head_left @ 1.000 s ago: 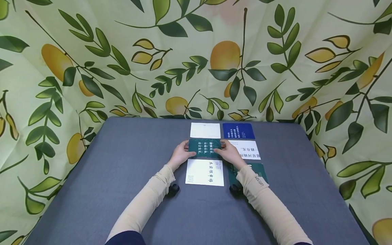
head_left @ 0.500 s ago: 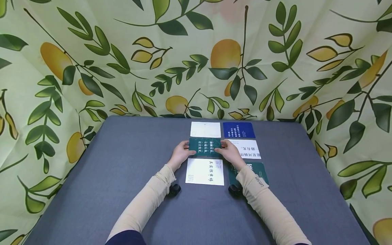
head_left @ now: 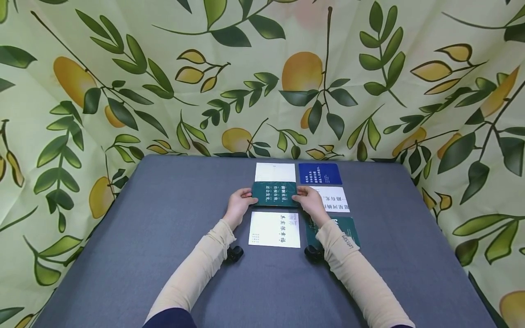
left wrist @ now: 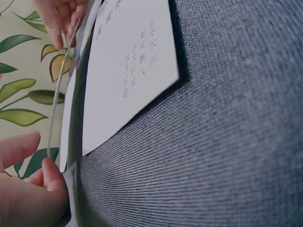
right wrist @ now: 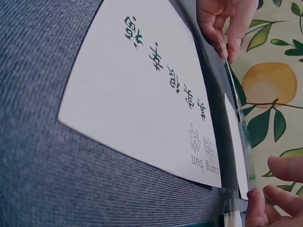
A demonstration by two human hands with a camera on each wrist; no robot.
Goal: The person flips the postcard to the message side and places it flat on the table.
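A dark green card point(head_left: 274, 194) with white lettering is held up between both hands, its edge showing as a thin line in the wrist views. My left hand point(head_left: 238, 206) pinches its left end between thumb and fingers. At the opposite end my right hand point(head_left: 311, 203) does the same. Below it on the cloth lies a white card point(head_left: 268, 229) with dark lettering, seen large in both wrist views. Behind, the green card overlaps a plain white card point(head_left: 275, 171) in the head view.
To the right lie a blue card point(head_left: 320, 174), a white lettered card point(head_left: 337, 199) and another green card point(head_left: 346, 226), partly behind the right forearm. All rest on a grey cloth-covered table point(head_left: 184, 191). A leaf-patterned curtain point(head_left: 254, 105) hangs behind.
The green card has risen off the table and shifted slightly away, now overlapping the plain white card. Both hands came up with it, fingers moving out toward its ends.
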